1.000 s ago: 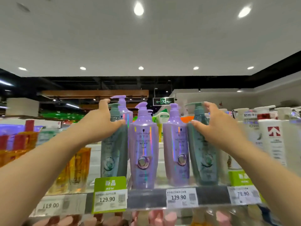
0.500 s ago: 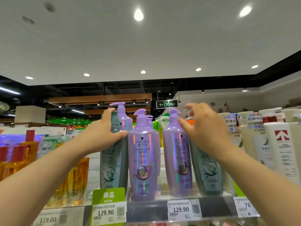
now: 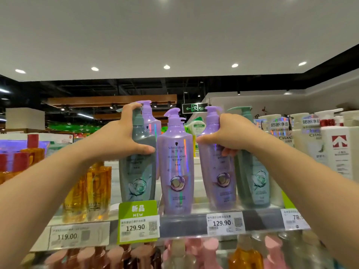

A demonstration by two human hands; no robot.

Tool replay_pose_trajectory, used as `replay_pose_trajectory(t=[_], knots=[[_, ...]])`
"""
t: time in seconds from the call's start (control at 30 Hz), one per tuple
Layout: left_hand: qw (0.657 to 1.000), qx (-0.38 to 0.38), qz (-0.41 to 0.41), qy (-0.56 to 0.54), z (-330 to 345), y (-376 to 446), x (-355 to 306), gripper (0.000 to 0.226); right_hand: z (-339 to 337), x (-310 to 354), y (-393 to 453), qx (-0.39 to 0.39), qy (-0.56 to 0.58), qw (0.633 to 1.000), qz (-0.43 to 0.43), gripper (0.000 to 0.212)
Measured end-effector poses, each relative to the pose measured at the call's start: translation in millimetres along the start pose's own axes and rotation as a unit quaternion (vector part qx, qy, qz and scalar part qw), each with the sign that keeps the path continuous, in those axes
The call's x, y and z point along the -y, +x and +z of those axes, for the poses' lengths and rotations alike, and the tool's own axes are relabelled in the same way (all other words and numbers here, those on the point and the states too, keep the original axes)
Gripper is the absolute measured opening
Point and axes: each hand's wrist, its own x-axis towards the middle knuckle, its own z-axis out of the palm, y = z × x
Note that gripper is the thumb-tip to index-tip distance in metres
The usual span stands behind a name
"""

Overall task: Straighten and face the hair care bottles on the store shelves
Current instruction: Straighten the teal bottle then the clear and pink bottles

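Note:
Pump bottles stand in a row on the top shelf (image 3: 260, 221). My left hand (image 3: 118, 138) grips the shoulder and neck of the left grey-green bottle (image 3: 137, 171), which stands upright. A purple bottle (image 3: 177, 171) in the middle faces front, untouched. My right hand (image 3: 231, 134) wraps around the shoulder of the second purple bottle (image 3: 218, 177), which leans slightly left. A teal-green bottle (image 3: 252, 175) stands just right of it, partly behind my fingers. Another purple bottle (image 3: 150, 117) stands behind the grey-green one.
Amber bottles (image 3: 89, 191) stand at the left, white bottles (image 3: 338, 148) at the right. Price tags (image 3: 138, 228) line the shelf edge. Pink and amber pump tops (image 3: 209, 251) fill the shelf below. A further green-and-white bottle (image 3: 195, 127) sits behind the row.
My right hand has moved left from the teal-green bottle's pump onto the second purple bottle and closed on it. My left hand stays on the grey-green bottle.

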Motion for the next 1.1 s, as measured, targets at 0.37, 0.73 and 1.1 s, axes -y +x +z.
replay_pose_trajectory(t=[0.37, 0.73, 1.1], knots=[[0.989, -0.056, 0.102, -0.094, -22, -32, -15, 0.102, -21, 17, -53, -0.081, 0.046, 0.995, -0.028, 0.054], [0.969, -0.087, 0.12, -0.199, -97, -48, -36, 0.103, -68, 64, -66, -0.131, 0.204, 0.968, -0.06, 0.057], [0.985, -0.052, 0.049, -0.159, -127, -101, -7, 0.11, -11, 138, -32, -0.117, 0.257, 0.948, -0.144, 0.056]])
